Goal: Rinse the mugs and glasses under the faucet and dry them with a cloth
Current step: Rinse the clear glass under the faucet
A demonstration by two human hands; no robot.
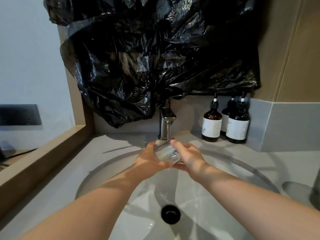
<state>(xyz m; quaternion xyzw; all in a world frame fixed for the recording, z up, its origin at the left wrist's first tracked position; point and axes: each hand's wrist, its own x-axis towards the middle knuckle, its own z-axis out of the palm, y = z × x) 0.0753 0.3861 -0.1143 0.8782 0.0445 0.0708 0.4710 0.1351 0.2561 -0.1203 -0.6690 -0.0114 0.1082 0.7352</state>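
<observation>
A clear glass [165, 152] lies tilted between both of my hands, right under the metal faucet [166, 121]. A stream of water runs from the spout onto the glass's far end. My left hand [149, 157] cups the glass from the left, with its fingers curled underneath. From the right, my right hand [187, 155] grips the glass, its thumb lying along the top. Both hands are over the back of the white round sink [225, 170]. No cloth and no mug are in view.
Three dark pump bottles [211, 126] stand on the counter at the back right. Black plastic bags [155, 58] cover the wall above the faucet. The drain [170, 213] is at the basin's bottom. A grey object [316, 193] stands at the right edge.
</observation>
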